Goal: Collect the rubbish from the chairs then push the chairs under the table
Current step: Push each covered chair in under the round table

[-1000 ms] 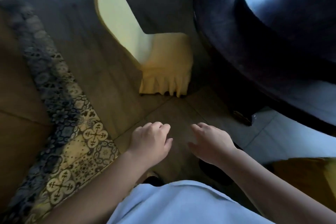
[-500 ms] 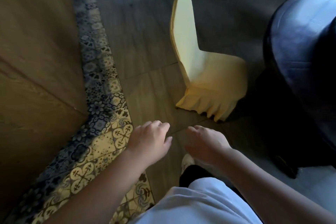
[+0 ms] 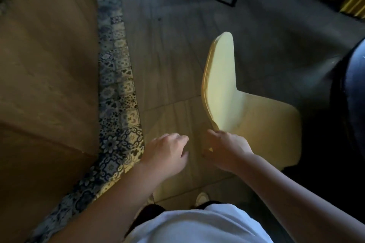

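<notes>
Both bare arms are reaching forward, side by side. The left hand (image 3: 165, 151) is hanging loosely curled, holding nothing. The right hand (image 3: 227, 149) is curling its fingers (image 3: 214, 135) down.

the chair (image 3: 256, 116) stands on the floor (image 3: 167, 55) just left of the table (image 3: 353, 92), its back turned away from it. a patterned tile strip (image 3: 118, 89) runs left of the chair. both hands, the left hand (image 3: 166, 152) and right hand (image 3: 227, 150), hang near the chair back.
</notes>
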